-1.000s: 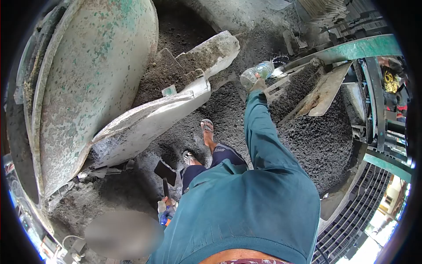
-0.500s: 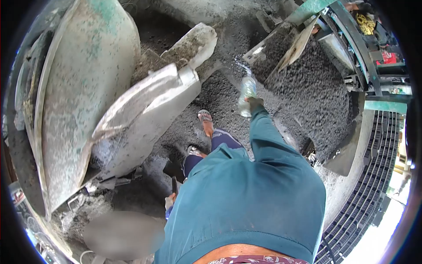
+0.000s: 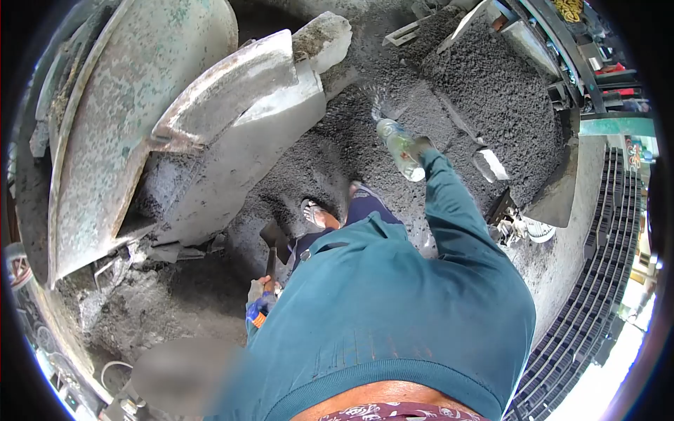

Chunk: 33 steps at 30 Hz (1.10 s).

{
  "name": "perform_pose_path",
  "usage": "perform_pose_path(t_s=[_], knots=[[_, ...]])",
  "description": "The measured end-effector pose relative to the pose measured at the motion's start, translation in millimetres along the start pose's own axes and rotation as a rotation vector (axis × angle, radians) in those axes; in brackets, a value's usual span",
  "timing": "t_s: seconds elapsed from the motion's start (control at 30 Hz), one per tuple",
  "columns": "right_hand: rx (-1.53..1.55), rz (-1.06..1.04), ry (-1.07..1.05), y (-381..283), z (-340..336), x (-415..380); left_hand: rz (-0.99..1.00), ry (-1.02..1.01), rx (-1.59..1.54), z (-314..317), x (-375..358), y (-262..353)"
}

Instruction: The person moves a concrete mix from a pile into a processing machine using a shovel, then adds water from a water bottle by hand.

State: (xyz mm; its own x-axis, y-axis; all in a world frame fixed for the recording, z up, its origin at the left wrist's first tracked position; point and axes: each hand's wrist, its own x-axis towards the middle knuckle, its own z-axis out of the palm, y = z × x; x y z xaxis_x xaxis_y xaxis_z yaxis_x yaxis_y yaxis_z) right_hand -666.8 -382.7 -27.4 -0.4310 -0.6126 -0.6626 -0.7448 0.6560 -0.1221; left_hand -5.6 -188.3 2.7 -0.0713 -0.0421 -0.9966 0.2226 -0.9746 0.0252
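My right hand [image 3: 420, 149] is closed around a clear plastic bottle [image 3: 400, 146]. The bottle is tipped with its mouth away from me, and water [image 3: 375, 105] spurts from it over dark grey, gravelly material [image 3: 330, 151]. At the lower left, my left hand [image 3: 265, 284] is wrapped round the handle of a small shovel-like tool [image 3: 274, 238], its flat dark blade pointing away from me. Something blue and orange [image 3: 258, 312] lies at that wrist; I cannot make out what it is. My sandalled feet [image 3: 319, 212] stand on the loose material.
A large curved metal shell [image 3: 140, 119] with flaking green paint rises on the left, beside a bent metal chute [image 3: 246, 140]. A heap of grey mix [image 3: 491, 91] lies to the right, near a wall [image 3: 586, 189] and dark ribbed racks [image 3: 597, 259]. A blurred patch covers the lower left.
The bottle has swung from nearly upright in view to slanting up and left, still pouring. My left hand and the tool show more fully. The whole view has shifted slightly.
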Motion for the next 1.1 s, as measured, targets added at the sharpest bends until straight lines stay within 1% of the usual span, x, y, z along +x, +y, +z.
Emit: perform_pose_path(t_s=[0.1,0.17,0.23,0.3,0.33,0.37,0.43,0.53,0.6,0.63,0.67,0.73,0.8,0.9,1.0,1.1], knots=[[0.039,0.020,-0.038,-27,44,35,0.005,-0.023,-0.014,-9,7,-14],[-0.105,-0.149,-0.191,-80,28,-31,0.016,-0.015,-0.038,-15,15,-29],[-0.030,-0.165,-0.280,-98,56,-40,0.021,-0.009,-0.058,-16,23,-42],[-0.291,-0.393,-0.263,-99,93,-30,0.026,-0.003,-0.064,-16,29,-53],[-0.302,-0.413,-0.252,-88,108,-18,0.025,0.001,-0.066,-16,31,-59],[-0.234,-0.308,-0.233,-72,108,-15,0.027,0.004,-0.062,-15,32,-63],[-0.086,-0.076,-0.187,-17,96,-12,0.019,0.008,-0.041,-12,39,-69],[-0.097,0.039,-0.081,87,67,-24,-0.014,0.021,0.005,-4,51,-76],[0.092,0.160,0.002,191,67,-1,-0.035,0.025,0.036,-2,56,-79],[0.091,0.225,0.057,221,50,-14,-0.038,0.011,0.054,2,58,-80],[0.089,0.291,0.109,253,31,-27,-0.046,-0.028,0.062,4,60,-81],[0.081,0.429,0.201,303,9,-61,0.010,-0.230,0.059,11,54,-85],[0.085,0.515,0.249,347,5,-89,0.016,-0.257,-0.077,18,55,-96],[0.103,0.584,0.285,396,7,-123,0.196,-0.113,0.005,30,69,-105],[0.114,0.624,0.305,430,4,-143,0.382,0.029,0.060,37,84,-115],[0.120,0.647,0.322,452,2,-157,0.412,0.051,0.051,38,84,-122]])
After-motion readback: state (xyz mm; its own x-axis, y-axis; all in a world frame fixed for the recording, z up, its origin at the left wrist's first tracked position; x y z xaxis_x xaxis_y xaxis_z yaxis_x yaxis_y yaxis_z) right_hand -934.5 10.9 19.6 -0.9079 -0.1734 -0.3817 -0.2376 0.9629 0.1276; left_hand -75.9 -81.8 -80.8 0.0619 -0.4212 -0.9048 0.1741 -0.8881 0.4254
